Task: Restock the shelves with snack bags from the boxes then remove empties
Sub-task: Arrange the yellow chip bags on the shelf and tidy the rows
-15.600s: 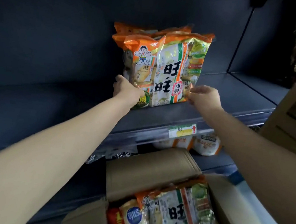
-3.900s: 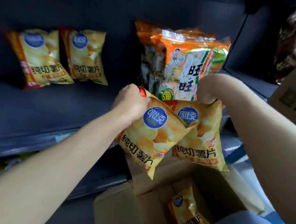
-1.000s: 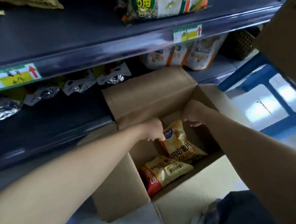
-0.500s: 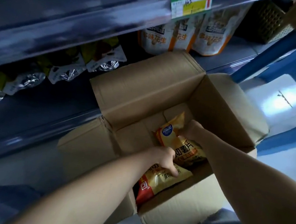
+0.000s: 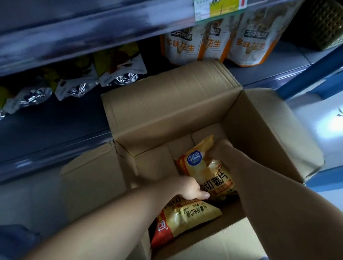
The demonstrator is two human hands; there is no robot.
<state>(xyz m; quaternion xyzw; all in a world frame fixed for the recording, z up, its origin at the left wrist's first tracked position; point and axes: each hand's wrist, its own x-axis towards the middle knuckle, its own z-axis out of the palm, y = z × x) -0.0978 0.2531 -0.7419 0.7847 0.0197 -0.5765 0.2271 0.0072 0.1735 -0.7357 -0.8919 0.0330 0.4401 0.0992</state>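
Note:
An open cardboard box [image 5: 169,103] stands on the floor in front of the dark shelves. Two yellow chip bags lie in its bottom. My right hand [image 5: 221,152] grips the top right edge of the upper chip bag [image 5: 206,169], the one with a blue round logo. My left hand [image 5: 188,190] reaches in from the lower left, its fingers curled onto the top of the lower chip bag [image 5: 185,216], which has a red corner. Both forearms cross the box opening.
The lower shelf [image 5: 42,126] holds foil pouches [image 5: 77,89] and white-orange peanut bags [image 5: 252,42]. A price label [image 5: 219,5] hangs on the upper shelf edge. A woven basket [image 5: 324,25] sits at top right. Blue frame bars [image 5: 330,76] stand right of the box.
The view has tilted down from the shelf to the box. My right hand closed on the upper bag's top and my left hand dropped onto the lower bag.

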